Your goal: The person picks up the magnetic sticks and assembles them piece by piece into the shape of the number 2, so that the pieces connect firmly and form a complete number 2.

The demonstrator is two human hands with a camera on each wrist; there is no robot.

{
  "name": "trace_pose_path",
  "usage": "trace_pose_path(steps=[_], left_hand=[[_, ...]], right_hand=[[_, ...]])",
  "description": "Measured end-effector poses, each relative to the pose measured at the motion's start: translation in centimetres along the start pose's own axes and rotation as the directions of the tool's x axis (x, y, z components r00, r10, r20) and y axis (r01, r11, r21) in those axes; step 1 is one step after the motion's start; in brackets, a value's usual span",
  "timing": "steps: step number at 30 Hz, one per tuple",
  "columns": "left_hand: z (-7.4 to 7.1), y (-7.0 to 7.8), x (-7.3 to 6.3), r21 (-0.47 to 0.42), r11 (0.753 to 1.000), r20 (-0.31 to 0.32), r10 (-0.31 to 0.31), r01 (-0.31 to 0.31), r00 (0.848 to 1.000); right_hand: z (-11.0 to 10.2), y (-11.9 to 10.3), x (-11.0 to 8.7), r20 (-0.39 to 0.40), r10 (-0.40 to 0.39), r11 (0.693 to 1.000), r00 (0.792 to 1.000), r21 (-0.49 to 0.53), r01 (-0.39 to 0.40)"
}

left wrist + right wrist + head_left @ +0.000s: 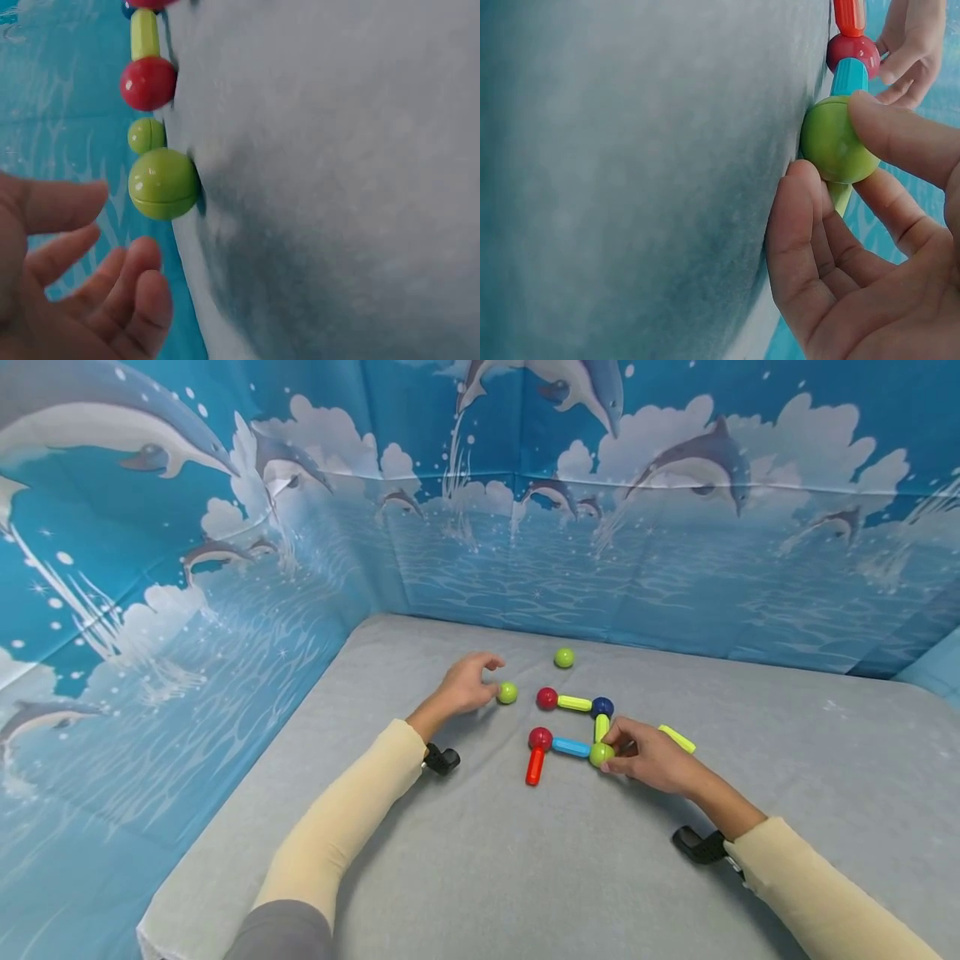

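Note:
My right hand point(654, 757) pinches a green ball point(838, 142) at one corner of a chain of balls and sticks on the cloth. A blue stick point(572, 747) runs from that ball to a red ball point(540, 738), from which a red stick point(534, 767) points toward me. A yellow-green stick point(602, 727) links the held ball to a dark blue ball point(602, 707); another yellow-green stick point(574, 702) leads on to a second red ball point(547, 697). Beside a loose green ball point(163, 184) my left hand point(468, 683) hovers, fingers loosely bent and apart, holding nothing.
Farther back lies another green ball point(564, 657). A loose yellow-green stick point(677, 738) rests just beyond my right hand. Grey cloth point(480, 868) covers the surface, and a dolphin-printed blue curtain point(480, 577) closes off the back and left.

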State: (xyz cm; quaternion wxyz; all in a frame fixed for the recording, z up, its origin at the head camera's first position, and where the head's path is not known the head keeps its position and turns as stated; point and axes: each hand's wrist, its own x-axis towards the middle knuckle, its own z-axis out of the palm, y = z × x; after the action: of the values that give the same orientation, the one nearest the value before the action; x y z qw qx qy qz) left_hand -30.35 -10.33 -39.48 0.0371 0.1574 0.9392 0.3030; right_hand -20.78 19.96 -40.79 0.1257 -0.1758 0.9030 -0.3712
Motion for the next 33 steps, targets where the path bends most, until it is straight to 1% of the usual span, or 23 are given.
trace_pose_path(steps=[2, 5, 8, 10, 12, 14, 19, 25, 29, 31, 33], left_hand=[[0.0, 0.0, 0.6, 0.05, 0.998, 0.05, 0.043, -0.045, 0.998], [0.2, 0.1, 1.1, 0.106, 0.989, 0.129, 0.09, -0.104, 0.987], [0.4, 0.1, 1.3, 0.116, 0.987, 0.199, 0.084, -0.109, 0.976], [0.6, 0.0, 1.4, 0.117, 0.989, 0.222, 0.062, -0.09, 0.973], [0.7, -0.2, 1.3, 0.102, 0.993, 0.229, 0.037, -0.062, 0.973], [0.9, -0.5, 1.3, 0.086, 0.995, 0.219, 0.033, -0.053, 0.975], [1.0, -0.7, 1.4, 0.05, 0.997, 0.201, 0.052, -0.064, 0.978], [1.1, -0.8, 1.5, 0.054, 0.996, 0.185, 0.054, -0.065, 0.981], [1.1, -1.0, 1.2, 0.07, 0.995, 0.21, 0.056, -0.072, 0.976], [1.0, -1.1, 1.0, 0.068, 0.994, 0.228, 0.07, -0.088, 0.971], [1.0, -1.2, 0.6, 0.059, 0.991, 0.239, 0.099, -0.116, 0.966]], right_hand=[[0.0, 0.1, 0.0, -0.001, 0.002, 1.0, 1.0, 0.001, -0.002], [0.1, 0.1, 0.0, -0.002, 0.0, 1.0, 1.0, -0.003, 0.0], [0.1, 0.1, 0.0, -0.003, 0.001, 1.0, 1.0, 0.0, -0.001], [0.1, 0.0, 0.1, -0.001, 0.0, 1.0, 1.0, 0.001, 0.0], [0.1, 0.0, 0.1, -0.001, -0.001, 1.0, 1.0, 0.001, 0.001], [0.1, 0.0, 0.1, -0.002, 0.0, 1.0, 1.0, -0.005, 0.0], [0.0, 0.2, 0.1, -0.008, 0.002, 1.0, 1.0, -0.011, -0.002], [-0.1, 0.3, 0.1, -0.004, 0.0, 1.0, 1.0, -0.002, 0.0], [0.0, 0.2, 0.1, 0.0, 0.009, 1.0, 1.0, 0.003, -0.009], [0.0, 0.2, 0.1, 0.0, 0.011, 1.0, 1.0, 0.003, -0.011], [0.0, 0.1, 0.1, -0.001, 0.011, 1.0, 1.0, 0.002, -0.011]])
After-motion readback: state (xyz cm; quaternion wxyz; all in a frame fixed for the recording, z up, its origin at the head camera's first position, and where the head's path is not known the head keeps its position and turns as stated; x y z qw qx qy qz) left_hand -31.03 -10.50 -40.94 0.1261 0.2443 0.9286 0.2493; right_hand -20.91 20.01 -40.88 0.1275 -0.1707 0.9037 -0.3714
